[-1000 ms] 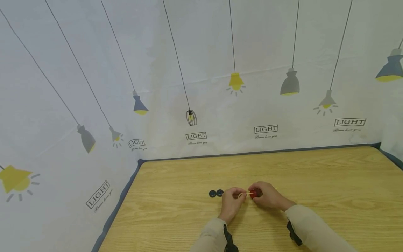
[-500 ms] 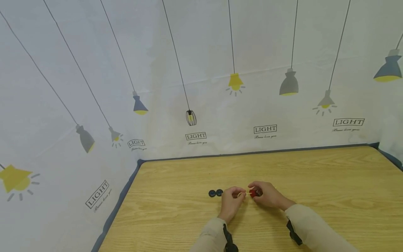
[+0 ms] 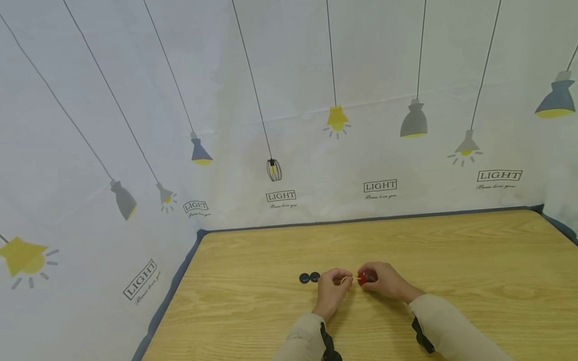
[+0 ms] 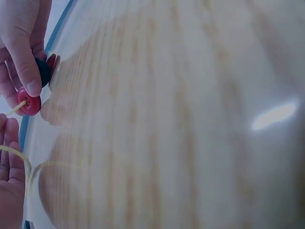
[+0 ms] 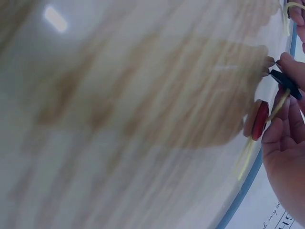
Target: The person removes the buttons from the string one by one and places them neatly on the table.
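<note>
My right hand pinches a red button threaded on a yellow string. Behind it in the left wrist view is a dark button, close by the same fingers. The right wrist view shows another red button farther along the string, low near the tabletop, with a tail of string past it. My left hand pinches the string's other part just left of the front red button, and a loop bends down beneath its fingers.
Two dark buttons lie side by side on the wooden table, left of my left hand. A white cloth printed with lamps stands behind the table's far edge and along its left side.
</note>
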Demonstrator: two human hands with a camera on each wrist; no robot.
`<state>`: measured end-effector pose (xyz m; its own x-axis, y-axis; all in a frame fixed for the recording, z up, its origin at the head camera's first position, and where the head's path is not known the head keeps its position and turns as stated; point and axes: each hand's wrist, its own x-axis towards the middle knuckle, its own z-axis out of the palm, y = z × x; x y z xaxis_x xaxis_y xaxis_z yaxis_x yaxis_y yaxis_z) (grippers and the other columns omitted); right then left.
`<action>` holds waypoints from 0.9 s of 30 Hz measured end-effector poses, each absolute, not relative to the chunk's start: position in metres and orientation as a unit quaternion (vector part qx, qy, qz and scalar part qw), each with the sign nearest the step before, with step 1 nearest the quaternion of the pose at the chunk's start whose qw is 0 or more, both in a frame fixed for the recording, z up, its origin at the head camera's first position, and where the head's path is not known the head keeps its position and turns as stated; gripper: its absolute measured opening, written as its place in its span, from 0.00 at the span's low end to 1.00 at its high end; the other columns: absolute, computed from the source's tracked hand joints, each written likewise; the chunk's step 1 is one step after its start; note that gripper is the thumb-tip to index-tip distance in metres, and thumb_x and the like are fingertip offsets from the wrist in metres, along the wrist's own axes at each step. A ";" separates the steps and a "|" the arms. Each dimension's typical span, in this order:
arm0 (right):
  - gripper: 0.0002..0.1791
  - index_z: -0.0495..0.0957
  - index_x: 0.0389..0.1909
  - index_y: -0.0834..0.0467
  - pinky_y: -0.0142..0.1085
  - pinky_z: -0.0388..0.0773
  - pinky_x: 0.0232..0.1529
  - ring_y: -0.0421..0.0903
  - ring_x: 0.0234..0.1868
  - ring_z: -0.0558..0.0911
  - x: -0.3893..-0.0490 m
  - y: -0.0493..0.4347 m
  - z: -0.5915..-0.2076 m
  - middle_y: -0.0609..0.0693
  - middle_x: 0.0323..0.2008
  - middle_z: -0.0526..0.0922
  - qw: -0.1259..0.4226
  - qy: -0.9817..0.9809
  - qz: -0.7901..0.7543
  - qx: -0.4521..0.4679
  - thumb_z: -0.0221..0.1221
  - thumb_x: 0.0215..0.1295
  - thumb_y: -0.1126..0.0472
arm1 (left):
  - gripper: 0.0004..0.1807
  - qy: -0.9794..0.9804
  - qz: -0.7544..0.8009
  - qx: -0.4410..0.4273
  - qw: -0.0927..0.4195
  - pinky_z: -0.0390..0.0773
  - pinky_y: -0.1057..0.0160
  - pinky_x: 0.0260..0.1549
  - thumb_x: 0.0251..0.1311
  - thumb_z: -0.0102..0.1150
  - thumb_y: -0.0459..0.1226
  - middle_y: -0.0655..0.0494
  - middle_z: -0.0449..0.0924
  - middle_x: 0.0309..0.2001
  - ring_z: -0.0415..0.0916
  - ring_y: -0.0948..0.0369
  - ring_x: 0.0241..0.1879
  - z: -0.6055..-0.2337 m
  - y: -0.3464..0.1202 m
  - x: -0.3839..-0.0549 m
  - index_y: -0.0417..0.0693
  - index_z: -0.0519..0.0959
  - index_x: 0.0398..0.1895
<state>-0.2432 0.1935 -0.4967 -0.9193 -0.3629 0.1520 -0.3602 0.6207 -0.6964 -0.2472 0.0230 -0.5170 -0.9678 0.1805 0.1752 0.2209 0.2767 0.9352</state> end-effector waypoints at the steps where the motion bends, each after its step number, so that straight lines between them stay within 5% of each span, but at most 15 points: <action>1: 0.14 0.75 0.37 0.64 0.31 0.69 0.27 0.39 0.27 0.71 -0.243 0.194 -0.497 0.46 0.27 0.75 0.002 0.900 -0.385 -0.202 0.64 0.48 0.67 | 0.02 -0.799 -0.589 -0.125 0.017 0.72 0.72 0.30 0.52 0.59 0.31 0.60 0.79 0.28 0.73 0.70 0.26 -0.517 0.023 -0.247 0.44 0.80 0.29; 14: 0.11 0.76 0.34 0.62 0.31 0.68 0.26 0.38 0.26 0.70 -0.244 0.196 -0.497 0.44 0.26 0.75 -0.007 0.897 -0.374 -0.237 0.63 0.47 0.70 | 0.02 -0.790 -0.600 -0.120 0.036 0.71 0.72 0.30 0.52 0.58 0.31 0.59 0.79 0.25 0.73 0.70 0.24 -0.515 0.023 -0.246 0.43 0.81 0.28; 21: 0.06 0.77 0.29 0.59 0.30 0.69 0.26 0.36 0.26 0.70 -0.243 0.195 -0.496 0.44 0.26 0.77 -0.003 0.890 -0.381 -0.251 0.61 0.50 0.70 | 0.03 -0.777 -0.618 -0.116 0.040 0.71 0.73 0.24 0.52 0.58 0.28 0.50 0.80 0.27 0.76 0.60 0.23 -0.509 0.023 -0.242 0.36 0.80 0.30; 27: 0.03 0.78 0.25 0.58 0.30 0.68 0.26 0.34 0.25 0.70 -0.242 0.194 -0.495 0.43 0.25 0.77 -0.006 0.888 -0.384 -0.254 0.61 0.51 0.69 | 0.02 -0.783 -0.610 -0.115 0.045 0.71 0.72 0.28 0.51 0.59 0.30 0.58 0.79 0.25 0.73 0.70 0.24 -0.513 0.022 -0.243 0.41 0.80 0.28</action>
